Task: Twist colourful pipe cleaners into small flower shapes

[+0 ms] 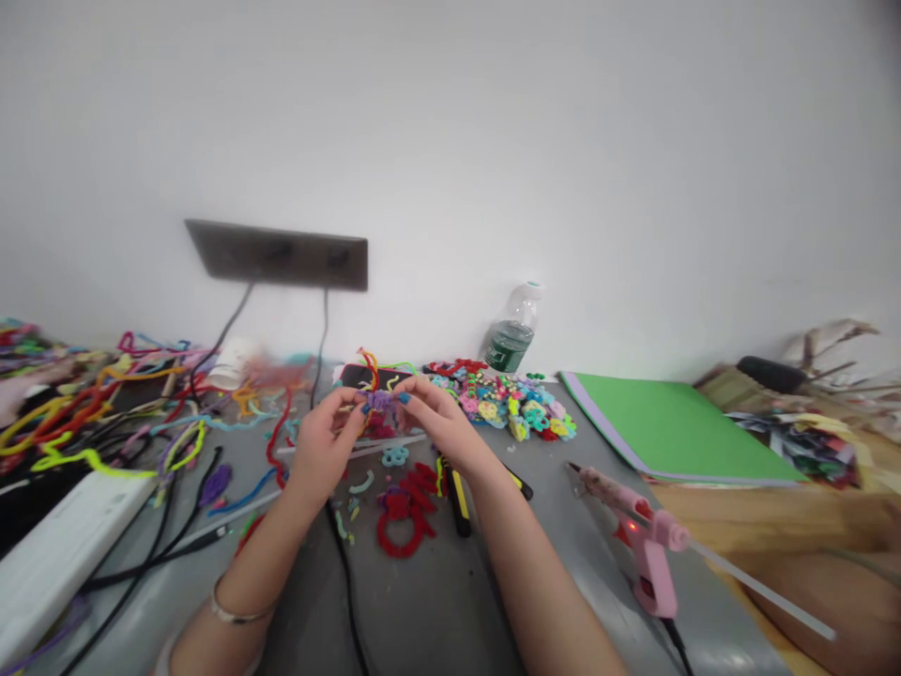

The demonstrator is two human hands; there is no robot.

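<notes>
Both hands meet above the grey table (422, 601), pinching a small purple pipe-cleaner piece (381, 402) between their fingertips. My left hand (325, 441) grips it from the left, my right hand (435, 416) from the right. Just below them lie red pipe-cleaner shapes (403, 516), a light blue loop (395, 456) and short cut scraps. A pile of small coloured pipe-cleaner flowers (517, 406) sits just right of my right hand.
A pink glue gun (644, 535) lies at the right with its light on. Yellow-handled pliers (457, 493) rest under my right wrist. Tangled pipe cleaners (91, 413) and black cables (161, 545) cover the left. Green sheets (668, 427), a plastic bottle (512, 333) and a wall socket strip (278, 253) stand behind.
</notes>
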